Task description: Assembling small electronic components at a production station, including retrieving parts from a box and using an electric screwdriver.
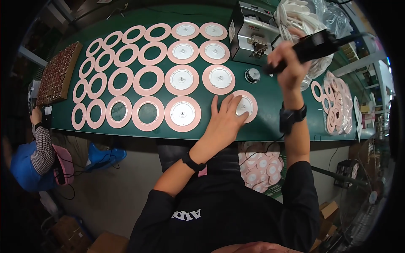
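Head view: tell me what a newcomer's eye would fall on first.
Rows of flat pink rings line the dark green tabletop, those toward the right holding round white discs. At upper right, the right hand grips a bulky black handheld tool. The left hand touches a white-centred pink ring near the front edge.

Left hand (225, 120): bare
Left wristband (193, 162): black, slim strap with a thicker dark piece
Right hand (289, 65): bare
Right wristband (292, 119): black, bulkier, boxy
Cable (267, 149): thin, dark, perhaps joined to the right wristband; the join is unclear
Shirt (236, 211): black, sleeves ending near the elbows
Chest print (187, 215): bold white lettering
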`<action>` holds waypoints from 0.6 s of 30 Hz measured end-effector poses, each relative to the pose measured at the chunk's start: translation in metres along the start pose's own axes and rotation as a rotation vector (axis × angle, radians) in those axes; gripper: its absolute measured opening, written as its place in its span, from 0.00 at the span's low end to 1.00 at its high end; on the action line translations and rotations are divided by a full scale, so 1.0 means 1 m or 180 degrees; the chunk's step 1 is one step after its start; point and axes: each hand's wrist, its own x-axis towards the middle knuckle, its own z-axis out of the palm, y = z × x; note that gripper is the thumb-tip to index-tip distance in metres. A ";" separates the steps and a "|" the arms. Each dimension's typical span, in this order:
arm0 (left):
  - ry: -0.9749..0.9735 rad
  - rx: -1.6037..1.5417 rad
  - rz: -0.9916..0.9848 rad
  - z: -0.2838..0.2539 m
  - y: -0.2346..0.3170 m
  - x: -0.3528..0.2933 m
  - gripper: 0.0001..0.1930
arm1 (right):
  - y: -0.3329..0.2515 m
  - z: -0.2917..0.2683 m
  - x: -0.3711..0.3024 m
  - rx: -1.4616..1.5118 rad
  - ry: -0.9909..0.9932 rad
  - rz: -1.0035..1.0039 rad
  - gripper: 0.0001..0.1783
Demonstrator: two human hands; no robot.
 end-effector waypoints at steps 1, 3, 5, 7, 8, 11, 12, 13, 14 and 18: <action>-0.0050 0.0155 0.0034 -0.005 -0.002 -0.002 0.17 | -0.003 -0.004 0.018 0.0001 0.0007 -0.0006 0.18; -0.0165 0.0441 0.0110 -0.011 -0.004 -0.004 0.15 | 0.001 -0.013 0.052 0.0144 0.0124 -0.0538 0.16; -0.0125 0.0379 0.0074 -0.010 -0.005 -0.005 0.15 | 0.017 -0.010 0.067 0.0027 0.0198 -0.0288 0.17; -0.0041 0.0224 0.0017 -0.008 -0.004 -0.005 0.15 | 0.027 -0.011 0.073 -0.0241 0.0347 0.0210 0.20; -0.0047 0.0218 0.0023 -0.007 -0.003 -0.004 0.15 | 0.029 -0.015 0.072 -0.0247 0.0355 0.0212 0.20; 0.0057 -0.0136 -0.0067 -0.006 0.004 -0.004 0.17 | 0.035 -0.022 0.065 -0.0134 0.0090 0.0181 0.13; 0.0065 -0.0126 -0.0091 -0.006 0.002 -0.003 0.17 | 0.028 -0.015 0.055 -0.0118 0.0070 0.0192 0.13; 0.0040 -0.0080 -0.0112 -0.007 0.000 -0.003 0.18 | 0.015 -0.011 0.031 0.0165 -0.0018 0.0227 0.14; 0.0010 -0.0072 -0.0101 -0.005 0.001 -0.002 0.18 | -0.002 -0.010 0.009 0.0403 -0.0086 0.0256 0.15; -0.0033 -0.0024 -0.0100 -0.003 0.002 -0.004 0.20 | -0.011 -0.002 -0.050 0.0356 -0.0191 0.0113 0.18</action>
